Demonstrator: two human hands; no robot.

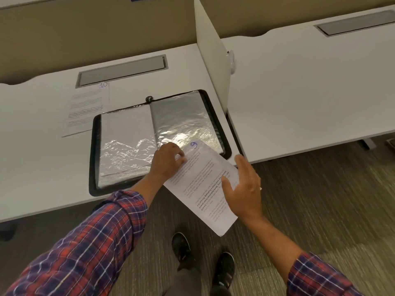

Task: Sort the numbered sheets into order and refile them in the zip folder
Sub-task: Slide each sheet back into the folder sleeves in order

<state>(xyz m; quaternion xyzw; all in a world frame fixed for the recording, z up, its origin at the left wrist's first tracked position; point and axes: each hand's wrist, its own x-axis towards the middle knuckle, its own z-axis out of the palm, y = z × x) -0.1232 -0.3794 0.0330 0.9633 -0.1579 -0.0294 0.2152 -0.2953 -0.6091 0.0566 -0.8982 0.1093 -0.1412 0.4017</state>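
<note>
The black zip folder (95,146) lies open on the white desk (42,163), its shiny plastic sleeves (181,122) showing on both sides. A printed sheet marked 9 (205,189) hangs tilted over the desk's front edge, its top corner at the bottom of the right sleeve. My left hand (167,161) pinches that sheet near its top left edge. My right hand (243,189) has its fingers spread and loosely bent, with the thumb lying on the sheet's right side. A sheet marked 10 (87,107) lies flat on the desk, left of the folder and partly under it.
A white divider panel (210,52) stands upright right of the folder, with a second white desk (310,92) beyond it. A grey cable flap (121,70) sits behind the folder. Carpet and my black shoes (181,244) are below the desk edge.
</note>
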